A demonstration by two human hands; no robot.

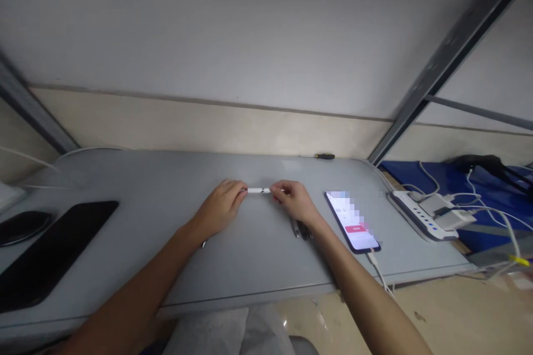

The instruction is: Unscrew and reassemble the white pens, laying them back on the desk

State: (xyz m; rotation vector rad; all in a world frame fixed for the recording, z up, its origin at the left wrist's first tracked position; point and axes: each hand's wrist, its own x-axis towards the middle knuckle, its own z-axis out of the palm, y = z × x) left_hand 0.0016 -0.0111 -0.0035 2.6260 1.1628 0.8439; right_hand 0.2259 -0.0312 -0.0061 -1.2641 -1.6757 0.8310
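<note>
A slim white pen [259,190] with dark marks lies level between my two hands, just above or on the grey table. My left hand [222,204] pinches its left end, and my right hand [293,199] pinches its right end; both ends are partly hidden by fingers. Below my right hand, partly covered by the wrist, are a silver pen-like piece [295,228] and a dark one beside it. A small metallic tip [204,244] pokes out from under my left wrist.
On the grey table [250,266], a lit phone [352,222] on a cable lies to the right, beside a power strip [420,216] with plugged-in chargers. A screwdriver [325,156] rests at the back edge. A long black object [62,255] and a dark oval one [25,227] lie left.
</note>
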